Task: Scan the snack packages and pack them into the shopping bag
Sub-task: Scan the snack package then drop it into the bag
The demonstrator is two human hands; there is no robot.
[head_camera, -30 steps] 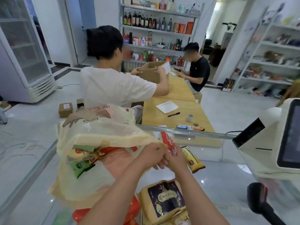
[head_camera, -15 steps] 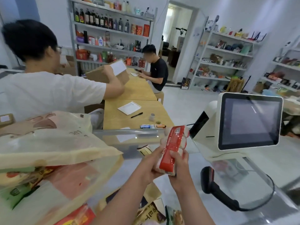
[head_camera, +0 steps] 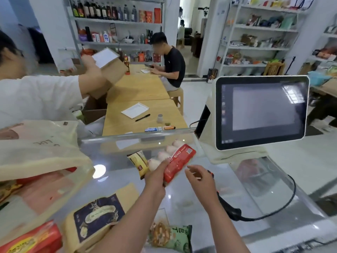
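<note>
My left hand [head_camera: 157,177] grips a red snack pack [head_camera: 177,162] with several white pieces showing along its clear side, held above the glass counter [head_camera: 200,201]. Beside it on the right, my right hand [head_camera: 199,178] hovers with relaxed fingers and holds nothing. Just behind and under that hand lies the black barcode scanner [head_camera: 228,207] with its cable. The cream plastic shopping bag [head_camera: 40,157] stands at the left with packages inside. On the counter lie a yellow snack bag [head_camera: 139,162], a beige and dark blue pack [head_camera: 98,214], a green pack [head_camera: 171,238] and a red pack [head_camera: 31,241].
A checkout screen [head_camera: 261,112] on a white stand rises at the right of the counter. A person in a white shirt [head_camera: 36,99] handles a cardboard box [head_camera: 109,70] beyond the counter. Behind are wooden tables [head_camera: 144,114], a seated person [head_camera: 171,63] and stocked shelves.
The view swung right from the bag to the screen. My right hand let go of the red pack and moved toward the scanner; my left hand still holds the pack, lowered a little.
</note>
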